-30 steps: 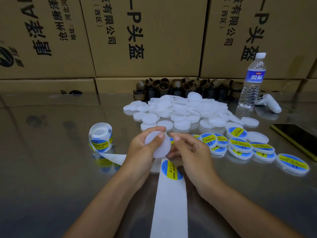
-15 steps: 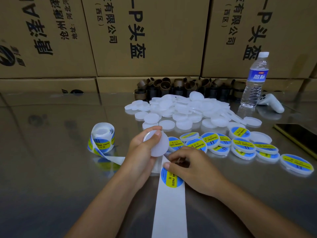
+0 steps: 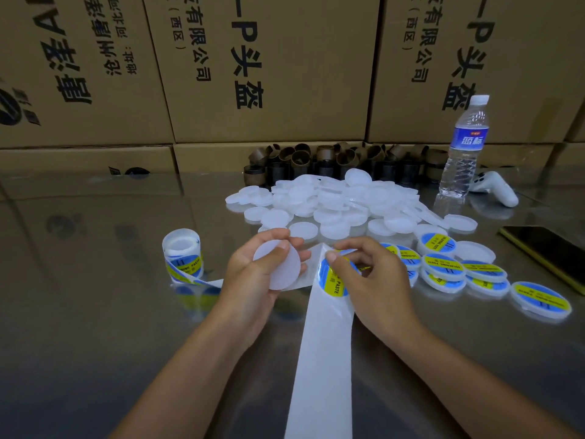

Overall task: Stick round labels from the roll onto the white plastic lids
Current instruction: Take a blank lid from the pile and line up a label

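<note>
Peeling a label (image 3: 332,282), the right hand (image 3: 370,280) pinches it; the left hand (image 3: 253,274) grips a bare lid (image 3: 278,264). Several labelled lids (image 3: 443,270) lie at three o'clock; the far bigger unlabelled pile (image 3: 342,198) waits at twelve.

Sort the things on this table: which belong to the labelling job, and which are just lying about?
Job: label roll, backing strip, label pinched by the right hand, lid held in the left hand, plain lids, labelled lids.
Lying about: bottle, controller, phone, brown tubes, boxes.
</note>
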A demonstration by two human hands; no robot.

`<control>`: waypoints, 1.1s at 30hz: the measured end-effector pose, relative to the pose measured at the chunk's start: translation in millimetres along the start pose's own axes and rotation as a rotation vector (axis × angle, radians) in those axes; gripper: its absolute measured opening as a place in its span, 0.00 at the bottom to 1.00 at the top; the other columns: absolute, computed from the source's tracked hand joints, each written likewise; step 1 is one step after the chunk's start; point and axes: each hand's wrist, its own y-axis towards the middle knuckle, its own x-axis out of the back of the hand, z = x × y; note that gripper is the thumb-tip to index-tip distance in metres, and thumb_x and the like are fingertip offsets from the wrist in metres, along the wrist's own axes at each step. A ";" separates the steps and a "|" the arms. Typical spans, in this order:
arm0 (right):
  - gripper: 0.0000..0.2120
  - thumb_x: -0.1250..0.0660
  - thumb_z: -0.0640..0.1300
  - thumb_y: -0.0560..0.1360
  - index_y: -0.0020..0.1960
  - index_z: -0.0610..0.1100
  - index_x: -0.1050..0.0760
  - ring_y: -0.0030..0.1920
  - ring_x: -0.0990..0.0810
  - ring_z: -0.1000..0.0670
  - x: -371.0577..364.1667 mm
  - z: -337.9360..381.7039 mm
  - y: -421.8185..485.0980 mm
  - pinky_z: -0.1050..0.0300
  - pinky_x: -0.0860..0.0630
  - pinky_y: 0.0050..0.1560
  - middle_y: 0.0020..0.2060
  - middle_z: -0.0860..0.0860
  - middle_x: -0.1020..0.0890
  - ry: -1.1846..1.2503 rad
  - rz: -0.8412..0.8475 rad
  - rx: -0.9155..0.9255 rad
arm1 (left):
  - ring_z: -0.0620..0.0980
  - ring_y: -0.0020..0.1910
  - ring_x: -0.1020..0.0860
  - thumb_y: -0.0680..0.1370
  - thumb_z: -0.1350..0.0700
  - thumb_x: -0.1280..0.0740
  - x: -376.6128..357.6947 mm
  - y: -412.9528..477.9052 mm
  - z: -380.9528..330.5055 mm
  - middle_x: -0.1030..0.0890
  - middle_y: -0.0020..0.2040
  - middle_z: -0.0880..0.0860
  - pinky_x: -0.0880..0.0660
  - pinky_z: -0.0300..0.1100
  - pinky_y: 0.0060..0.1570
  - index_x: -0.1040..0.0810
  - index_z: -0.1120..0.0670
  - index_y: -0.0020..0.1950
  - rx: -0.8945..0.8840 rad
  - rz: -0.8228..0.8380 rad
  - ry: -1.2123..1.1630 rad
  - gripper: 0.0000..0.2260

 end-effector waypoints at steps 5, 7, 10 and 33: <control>0.06 0.28 0.47 0.72 0.38 0.51 0.24 0.34 0.22 0.58 -0.5 4.2 -2.1 0.69 0.29 0.35 0.30 0.55 0.19 0.045 -0.044 0.052 | 0.48 0.34 0.19 0.77 0.63 0.33 -2.8 -5.0 3.9 0.17 0.37 0.53 0.21 0.39 0.34 0.19 0.54 0.38 -0.019 -0.002 0.241 0.09; 0.06 0.28 0.46 0.71 0.38 0.51 0.23 0.34 0.22 0.57 -1.2 5.5 -3.4 0.68 0.29 0.34 0.31 0.54 0.19 0.053 -0.029 0.076 | 0.44 0.33 0.20 0.76 0.61 0.32 -3.4 -6.7 5.3 0.18 0.36 0.50 0.24 0.35 0.31 0.19 0.52 0.37 -0.030 0.014 0.304 0.09; 0.05 0.28 0.46 0.71 0.39 0.50 0.22 0.36 0.22 0.57 -1.6 6.2 -5.4 0.69 0.29 0.35 0.32 0.54 0.19 0.045 -0.004 0.108 | 0.42 0.36 0.20 0.75 0.56 0.30 -2.3 -6.5 6.5 0.17 0.36 0.47 0.26 0.34 0.34 0.17 0.49 0.36 -0.019 0.043 0.372 0.08; 0.06 0.26 0.42 0.69 0.46 0.46 0.16 0.48 0.20 0.54 2.3 10.9 -5.5 0.50 0.26 0.53 0.44 0.55 0.17 -0.225 -0.075 0.424 | 0.49 0.44 0.21 0.76 0.55 0.32 -2.4 -6.5 3.0 0.17 0.42 0.52 0.28 0.47 0.52 0.17 0.52 0.40 0.126 0.046 0.328 0.06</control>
